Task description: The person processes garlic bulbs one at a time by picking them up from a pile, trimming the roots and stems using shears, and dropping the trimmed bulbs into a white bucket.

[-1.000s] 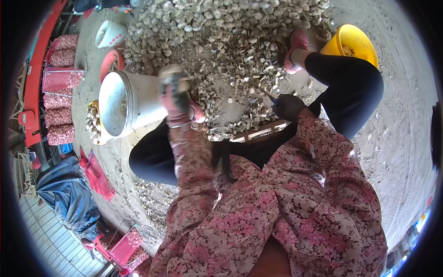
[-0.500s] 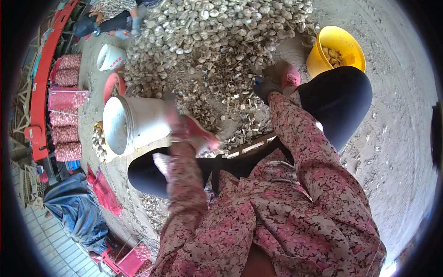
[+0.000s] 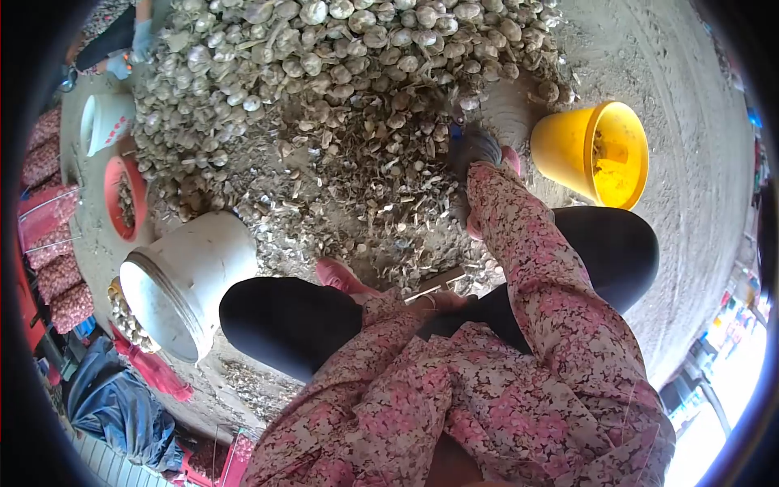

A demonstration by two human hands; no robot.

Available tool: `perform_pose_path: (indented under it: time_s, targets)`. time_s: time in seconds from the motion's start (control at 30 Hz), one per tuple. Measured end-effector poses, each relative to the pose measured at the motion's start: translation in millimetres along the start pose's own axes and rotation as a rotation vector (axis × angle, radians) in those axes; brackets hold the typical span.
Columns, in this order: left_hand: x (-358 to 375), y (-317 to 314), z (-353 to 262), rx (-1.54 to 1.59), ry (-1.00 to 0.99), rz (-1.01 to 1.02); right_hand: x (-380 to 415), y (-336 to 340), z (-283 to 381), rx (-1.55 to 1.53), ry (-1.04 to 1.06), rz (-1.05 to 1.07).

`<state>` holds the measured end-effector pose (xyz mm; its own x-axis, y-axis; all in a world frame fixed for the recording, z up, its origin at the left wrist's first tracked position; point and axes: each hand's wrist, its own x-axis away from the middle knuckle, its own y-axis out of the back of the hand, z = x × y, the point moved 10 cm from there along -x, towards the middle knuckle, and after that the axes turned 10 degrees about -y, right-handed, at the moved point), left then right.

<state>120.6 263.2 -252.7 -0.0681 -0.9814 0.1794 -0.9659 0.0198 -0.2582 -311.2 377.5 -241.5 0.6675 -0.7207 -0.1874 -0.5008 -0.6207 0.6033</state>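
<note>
My right hand [image 3: 477,151], in a grey glove, is at the lower edge of the heap of garlic bulbs [image 3: 357,40]. Its fingers are bent around something small with a blue part showing; the rest is hidden. Low in the middle, between my knees, my left hand [image 3: 448,301] wears a bracelet and lies beside a wooden slatted piece [image 3: 438,281]. Its fingers are dark and too unclear to read. Loose garlic bits and stalks [image 3: 381,187] cover the ground before me.
A white bucket [image 3: 191,280] lies tipped at the left, near a red basin [image 3: 126,199] and another white bucket [image 3: 108,122]. At the right is a yellow bucket [image 3: 568,154]. Another person's gloved hand [image 3: 120,65] shows at upper left, above filled red mesh bags [image 3: 71,307].
My left hand has moved from beside the white bucket to between my knees. My right hand stays near the heap. The view has shifted, and the buckets appear lower and further left or right.
</note>
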Motion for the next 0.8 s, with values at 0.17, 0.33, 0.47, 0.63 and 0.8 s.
perform_pose_path:
  time_s: [0.17, 0.33, 0.47, 0.63, 0.8]
  targets:
    - [-28, 45, -45, 0.022, -0.066, -0.016, -8, 65, -56, -0.870, 0.361, 0.436]
    - [-63, 147, -100, -0.121, -0.352, -0.386, -7, 100, -65, -0.994, 0.529, 1.028]
    - [23, 305, -173, -0.132, 0.199, -1.004, 0, 137, -88, -1.206, 0.775, 0.784]
    - [174, 360, -246, -0.253, -0.693, -1.766, 23, 201, -185, -1.589, 0.969, 0.793]
    - [152, 306, -311, 1.034, -0.747, -1.364, 51, 180, -249, -1.628, 1.120, 0.421]
